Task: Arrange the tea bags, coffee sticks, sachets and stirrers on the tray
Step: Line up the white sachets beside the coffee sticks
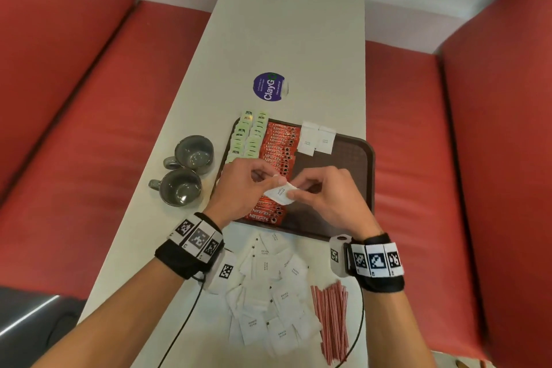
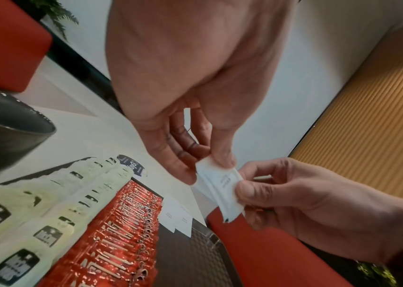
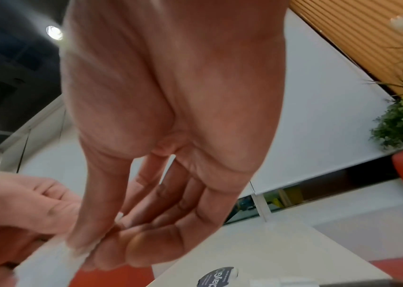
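Over the middle of the brown tray [image 1: 363, 155], low in the frame's centre, both hands share one white sachet [image 1: 280, 193]: the left hand [image 1: 242, 188] pinches its upper-left end, the right hand [image 1: 322, 196] its lower-right edge, each grip clamped on the paper. The step in hand looks like the sachets, with tea and coffee apparently already laid. Next, this sachet probably wants setting flat below the two sachets [image 1: 316, 138] at the tray's upper right, beside the coffee sticks [image 1: 276, 164].

Counts: two rows of green tea bags [image 1: 246, 137] at the tray's left, too overlapped to number; one long red row of coffee sticks, likewise; a loose heap of sachets [image 1: 268, 287] on the tabletop [image 1: 286, 39] at lower centre, well over a dozen; one bundle of red stirrers [image 1: 331, 320] at lower right; two grey cups [image 1: 185, 170] left of the tray.
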A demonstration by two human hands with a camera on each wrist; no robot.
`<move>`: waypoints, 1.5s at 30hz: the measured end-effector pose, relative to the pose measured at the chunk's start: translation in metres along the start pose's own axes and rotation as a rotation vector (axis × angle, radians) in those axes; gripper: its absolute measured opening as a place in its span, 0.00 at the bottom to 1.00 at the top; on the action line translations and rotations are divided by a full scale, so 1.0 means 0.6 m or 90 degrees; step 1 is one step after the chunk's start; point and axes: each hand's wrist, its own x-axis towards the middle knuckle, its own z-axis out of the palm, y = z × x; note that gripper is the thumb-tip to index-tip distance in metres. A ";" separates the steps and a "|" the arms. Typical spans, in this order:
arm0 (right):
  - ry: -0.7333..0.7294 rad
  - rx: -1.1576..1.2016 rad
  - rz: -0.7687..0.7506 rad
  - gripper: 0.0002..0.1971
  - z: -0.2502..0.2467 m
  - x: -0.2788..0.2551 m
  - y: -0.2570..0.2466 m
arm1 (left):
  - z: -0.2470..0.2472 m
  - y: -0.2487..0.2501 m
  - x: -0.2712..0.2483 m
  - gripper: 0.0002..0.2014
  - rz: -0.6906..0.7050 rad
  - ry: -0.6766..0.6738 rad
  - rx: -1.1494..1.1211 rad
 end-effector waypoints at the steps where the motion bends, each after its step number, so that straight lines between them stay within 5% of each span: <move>1: -0.002 0.009 0.012 0.02 0.005 -0.007 0.002 | 0.005 0.003 0.000 0.07 0.004 0.000 -0.008; 3: 0.023 0.062 0.037 0.04 0.016 -0.019 0.006 | 0.015 0.009 -0.002 0.07 0.005 0.009 -0.049; 7: 0.215 0.278 0.105 0.09 0.042 -0.035 0.021 | 0.029 0.016 -0.009 0.11 -0.057 0.005 -0.194; 13: 0.323 0.434 0.170 0.08 0.078 -0.039 0.041 | 0.050 0.009 -0.010 0.06 -0.056 -0.029 -0.143; 20: 0.346 0.347 0.150 0.06 0.075 -0.024 0.052 | 0.066 0.002 0.004 0.04 -0.093 0.030 -0.096; 26: 0.473 0.285 0.311 0.06 0.026 0.071 0.147 | 0.059 -0.032 -0.005 0.03 -0.027 0.088 0.018; 33: 0.445 0.159 0.391 0.06 -0.001 0.161 0.221 | 0.062 -0.056 0.008 0.09 0.082 -0.016 0.221; 45: 0.407 0.080 0.454 0.06 0.013 0.175 0.222 | 0.078 -0.059 0.004 0.12 0.146 -0.026 0.362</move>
